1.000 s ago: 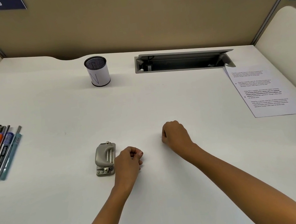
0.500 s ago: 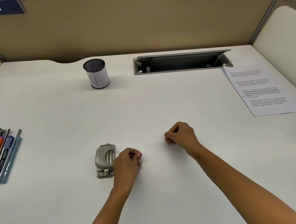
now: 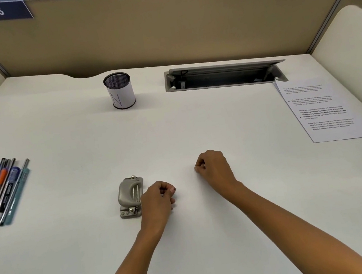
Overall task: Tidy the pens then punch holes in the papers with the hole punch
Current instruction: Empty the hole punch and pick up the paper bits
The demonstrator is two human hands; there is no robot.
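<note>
From the head camera, the only view there is: both hands sit on the white desk (image 3: pixel 80 253) as fists, holding nothing. The left hand (image 3: pixel 158 199) has its fingers curled in, thumb tucked against them, and lies just beside the right edge of the grey hole punch (image 3: pixel 130 196); I can't tell whether it touches it. The right hand (image 3: pixel 214 169) is curled too, knuckles up, a little further out and well apart from the punch.

Very little has changed over the last second. The left hand has stayed put by the punch. The right has only rolled a touch at the wrist, without reaching for anything. Nothing on the desk has shifted.

So, as I read it, the job hasn't begun. The pens (image 3: pixel 0 190) lie in a loose row at the far left edge, none of them in the mesh pen cup (image 3: pixel 120 90) standing empty near the back. The printed paper (image 3: pixel 326 108) lies flat at the far right, below the open cable slot (image 3: pixel 222 77), unpunched as far as I can see. The pens come first, and they look like a reach for the left hand.
</note>
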